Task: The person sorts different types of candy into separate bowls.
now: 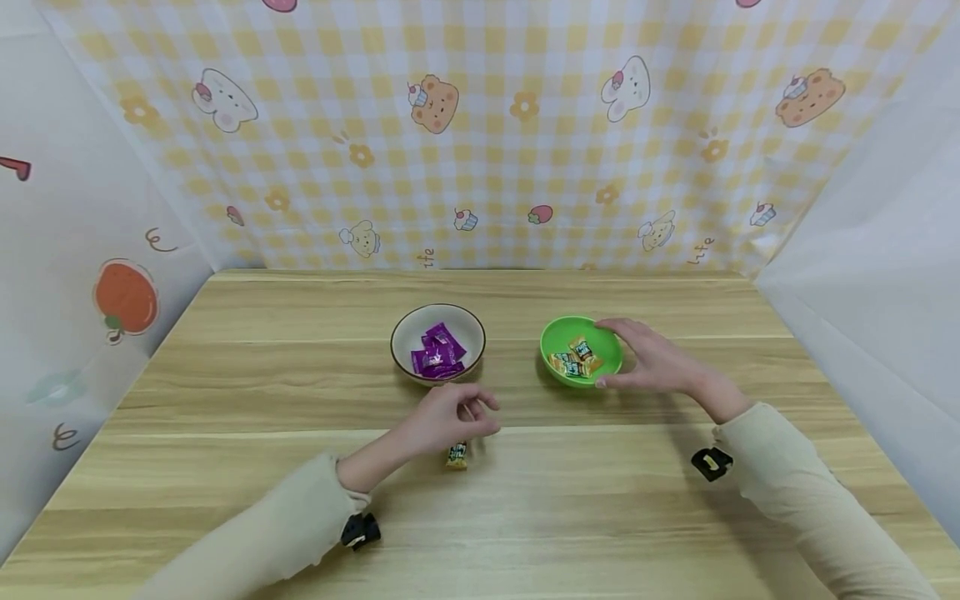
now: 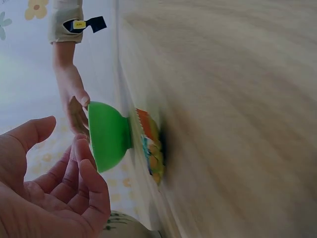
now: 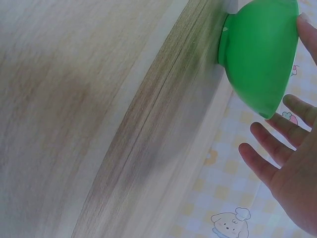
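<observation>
A green bowl (image 1: 567,332) holds several small yellow wrapped snacks (image 1: 573,363). My right hand (image 1: 654,360) is at the bowl's right side, thumb near the front rim and fingertips at the back rim; in the right wrist view its fingers are spread and fairly straight beside the bowl (image 3: 262,54). My left hand (image 1: 444,417) hovers in front of the white bowl, fingers loosely curled with nothing between them. Partly hidden under it, one yellow wrapped snack (image 1: 456,457) lies on the table; the left wrist view shows this snack (image 2: 152,146) below the fingers.
The white bowl (image 1: 405,331) with a dark rim stands left of the green one and contains several purple packets (image 1: 438,357). Both stand on a wood-grain table (image 1: 570,517). A checked curtain (image 1: 495,167) hangs behind its far edge.
</observation>
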A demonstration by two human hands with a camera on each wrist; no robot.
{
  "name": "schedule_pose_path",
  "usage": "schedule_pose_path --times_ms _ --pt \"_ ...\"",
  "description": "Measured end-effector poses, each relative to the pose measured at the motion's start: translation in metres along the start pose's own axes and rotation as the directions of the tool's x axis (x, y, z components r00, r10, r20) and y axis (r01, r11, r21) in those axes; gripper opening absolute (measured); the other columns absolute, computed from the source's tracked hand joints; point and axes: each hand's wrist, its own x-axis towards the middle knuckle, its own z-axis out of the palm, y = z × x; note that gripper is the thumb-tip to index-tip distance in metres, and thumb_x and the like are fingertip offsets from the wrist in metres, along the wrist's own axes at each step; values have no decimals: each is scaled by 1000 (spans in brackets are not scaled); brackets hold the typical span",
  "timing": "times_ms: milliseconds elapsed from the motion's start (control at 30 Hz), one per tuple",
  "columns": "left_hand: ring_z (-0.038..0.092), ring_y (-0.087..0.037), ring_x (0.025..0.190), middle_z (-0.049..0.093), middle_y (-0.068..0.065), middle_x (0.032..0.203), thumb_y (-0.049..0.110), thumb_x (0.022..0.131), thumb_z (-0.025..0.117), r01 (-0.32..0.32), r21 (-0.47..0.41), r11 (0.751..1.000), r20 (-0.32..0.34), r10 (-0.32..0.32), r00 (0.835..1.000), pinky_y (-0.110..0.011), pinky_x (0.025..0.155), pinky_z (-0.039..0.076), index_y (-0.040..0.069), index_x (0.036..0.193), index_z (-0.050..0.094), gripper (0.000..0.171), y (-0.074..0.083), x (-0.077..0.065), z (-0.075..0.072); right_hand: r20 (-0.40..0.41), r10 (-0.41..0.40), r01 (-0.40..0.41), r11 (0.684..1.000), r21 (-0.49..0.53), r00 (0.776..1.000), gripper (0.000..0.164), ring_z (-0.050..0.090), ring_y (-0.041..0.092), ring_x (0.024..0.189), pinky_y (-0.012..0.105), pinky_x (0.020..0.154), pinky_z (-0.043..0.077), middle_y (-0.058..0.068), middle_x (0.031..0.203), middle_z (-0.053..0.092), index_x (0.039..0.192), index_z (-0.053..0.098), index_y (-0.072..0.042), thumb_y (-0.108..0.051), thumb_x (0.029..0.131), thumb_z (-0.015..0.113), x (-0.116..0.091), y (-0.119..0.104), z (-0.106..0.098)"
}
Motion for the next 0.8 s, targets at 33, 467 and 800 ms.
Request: schedule_pose_path --times_ms 33,467,800 --pt "53 -9 62 57 4 71 18 78 68 -1 1 1000 1 1 1000 -23 59 46 1 95 62 25 -2 -3 -1 1 2 -2 1000 0 1000 88 32 34 119 51 95 26 19 130 37 131 33 1 -50 69 68 0 0 0" --pt "55 -16 51 56 1 66 20 77 69 91 36 995 15 -92 996 -26 48 44 -1 93 58 28 -28 -28 -17 3 6 -6 1000 5 1000 87 32 34 119 51 95 26 19 130 38 132 33 0 -50 70 68 0 0 0" --pt "48 -3 55 54 10 65 23 72 72 -36 304 952 16 33 999 -22 53 41 6 91 58 29 -33 -23 -3 1 0 0 1000 -1 1000 86 33 34 118 52 94 27 19 130 38 131 34 0 -49 69 69 0 -1 -1"
